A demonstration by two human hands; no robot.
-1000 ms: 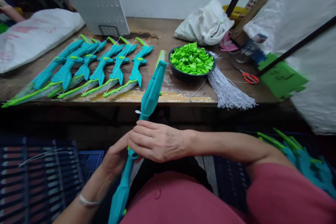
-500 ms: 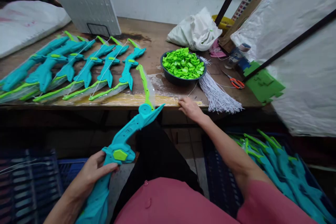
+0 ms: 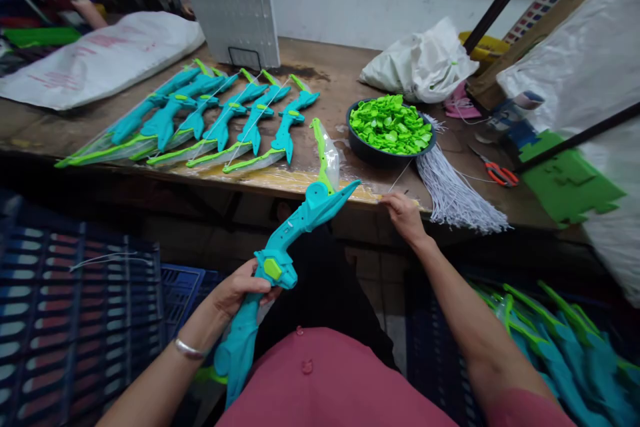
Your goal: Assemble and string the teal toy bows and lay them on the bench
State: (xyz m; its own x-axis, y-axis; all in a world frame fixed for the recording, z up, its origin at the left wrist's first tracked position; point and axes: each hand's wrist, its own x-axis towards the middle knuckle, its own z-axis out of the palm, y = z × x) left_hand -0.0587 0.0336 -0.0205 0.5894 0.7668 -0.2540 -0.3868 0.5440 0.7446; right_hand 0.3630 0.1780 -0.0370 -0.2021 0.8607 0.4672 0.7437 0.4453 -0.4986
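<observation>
My left hand (image 3: pixel 246 290) is wrapped round the grip of a turquoise toy bow (image 3: pixel 290 227), held slanted in front of me. Its upper lime-green limb (image 3: pixel 323 150) reaches over the table edge, and the lower end is partly hidden near my shirt. At the table's front edge, the fingers of my right hand (image 3: pixel 404 215) are pinched together on a thin white string (image 3: pixel 400 177), which runs up towards the bowl. That black bowl (image 3: pixel 385 159) holds lime-green plastic pieces (image 3: pixel 390 123). Beside it, a bundle of white strings (image 3: pixel 455 190) hangs over the edge.
Several strung toy bows (image 3: pixel 253 120) lie in a row on the wooden table (image 3: pixel 335 67). Orange-handled scissors (image 3: pixel 500 173) and a green foam piece (image 3: pixel 570 177) are at the right. More bows (image 3: pixel 570 347) fill a crate low on the right. A blue crate (image 3: pixel 100 300) stands at left.
The view has swung left, so the table's contents appear further right. My left hand still holds the bow, and my right hand remains pinched by the table edge.
</observation>
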